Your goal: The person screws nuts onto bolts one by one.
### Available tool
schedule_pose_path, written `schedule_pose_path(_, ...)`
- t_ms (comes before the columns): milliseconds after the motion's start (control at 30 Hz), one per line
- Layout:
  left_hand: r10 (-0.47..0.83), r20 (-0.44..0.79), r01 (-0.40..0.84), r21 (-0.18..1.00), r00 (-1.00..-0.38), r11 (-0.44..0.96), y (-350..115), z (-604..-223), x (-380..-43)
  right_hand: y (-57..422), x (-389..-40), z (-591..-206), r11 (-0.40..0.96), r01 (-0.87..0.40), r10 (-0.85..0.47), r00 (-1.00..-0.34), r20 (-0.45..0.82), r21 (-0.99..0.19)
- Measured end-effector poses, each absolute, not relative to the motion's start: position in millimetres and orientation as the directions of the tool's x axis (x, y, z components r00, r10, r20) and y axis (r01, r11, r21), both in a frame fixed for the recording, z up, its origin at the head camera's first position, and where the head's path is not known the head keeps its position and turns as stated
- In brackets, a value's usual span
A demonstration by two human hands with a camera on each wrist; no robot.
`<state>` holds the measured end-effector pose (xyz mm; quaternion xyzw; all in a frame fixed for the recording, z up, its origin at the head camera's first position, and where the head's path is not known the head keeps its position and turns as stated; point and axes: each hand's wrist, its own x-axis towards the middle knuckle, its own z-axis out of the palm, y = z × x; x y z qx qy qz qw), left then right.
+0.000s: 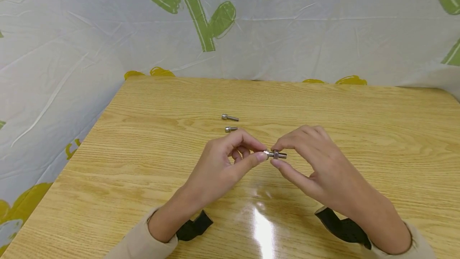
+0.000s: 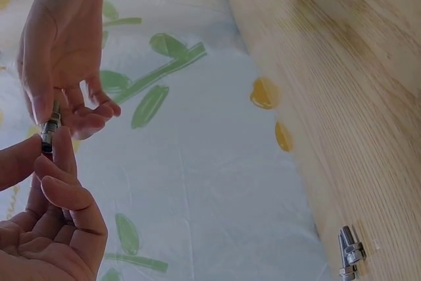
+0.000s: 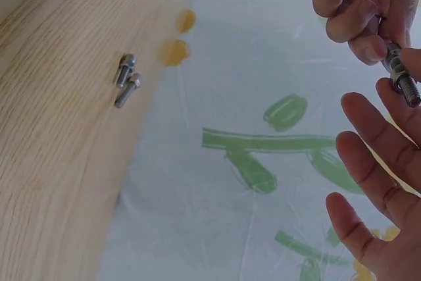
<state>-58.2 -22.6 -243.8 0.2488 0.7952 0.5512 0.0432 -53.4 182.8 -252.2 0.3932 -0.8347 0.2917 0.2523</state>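
Between the thumb and forefinger of my left hand point(image 1: 223, 163) is the head of a small silver bolt point(image 1: 283, 155), held roughly level above the table with its threaded end pointing right. A hex nut point(image 1: 276, 154) sits partway along the thread. My right hand point(image 1: 320, 167) has its thumb and forefinger on opposite sides of this nut, pinching it. In the right wrist view, the other right fingers point(image 3: 371, 176) are spread away from the bolt point(image 3: 409, 89). Curled left fingers lie behind the pinch in the left wrist view.
Two more silver bolts, a farther one point(image 1: 230, 118) and a nearer one point(image 1: 231, 129), lie on the wooden table point(image 1: 143, 131) beyond my left hand. A pale cloth point(image 1: 269, 47) with green and yellow plant shapes hangs behind the table. Black straps point(image 1: 195, 226) show at the wrists.
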Motion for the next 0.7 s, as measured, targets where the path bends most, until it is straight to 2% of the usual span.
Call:
schedule_pose_path(533, 0.44, 0.208, 0.349, 0.898, -0.873, 0.267, -20.8, -243.8, -56.6, 184.8, -50.3, -252.4, 0.567, -0.752, -0.512, -0.642, 0.571, -0.337)
schedule_pose_path(700, 0.441, 0.206, 0.347, 0.9, -0.873, 0.265, -21.7, -244.8, -57.8, 185.9, -46.7, -248.8, 0.618, -0.696, -0.503, -0.708, 0.496, -0.366)
